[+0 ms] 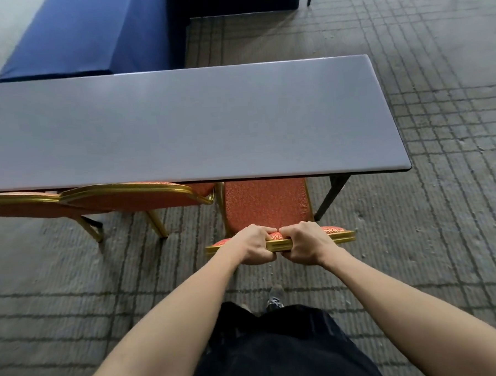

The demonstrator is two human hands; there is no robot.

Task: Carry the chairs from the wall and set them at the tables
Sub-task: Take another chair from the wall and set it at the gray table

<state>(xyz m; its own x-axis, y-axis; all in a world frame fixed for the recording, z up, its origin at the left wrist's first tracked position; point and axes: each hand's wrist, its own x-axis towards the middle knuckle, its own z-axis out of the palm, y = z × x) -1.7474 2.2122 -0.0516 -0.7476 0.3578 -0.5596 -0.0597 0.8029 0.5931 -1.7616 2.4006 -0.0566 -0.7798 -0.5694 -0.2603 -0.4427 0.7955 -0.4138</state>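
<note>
Left hand [254, 245] and right hand [304, 243] sit side by side, almost touching, on the gold top rail of an orange chair [266, 204]. Each hand's fingers are curled over the padded top and the thumb is tucked beneath, so both grip the rail firmly. Both bare forearms reach forward to it.

That chair stands at the near long edge of the grey table [180, 119], toward the table's right end, just inside the dark table leg [332, 196]. Its orange panel runs up under the tabletop's edge. Whether all its feet rest on the floor is hard to judge, since its lower part is hidden.

Along the same near edge, to the left, a second chair [132, 196] is pushed in, its back nearly meeting the held chair's frame. A third chair [17, 204] sits further left, partly cut off. Beyond the grey table's far edge lies a blue-covered table [69, 39]. Grid-patterned carpet [444, 235] spreads around the table, and a shoe [275, 297] shows on its near side.
</note>
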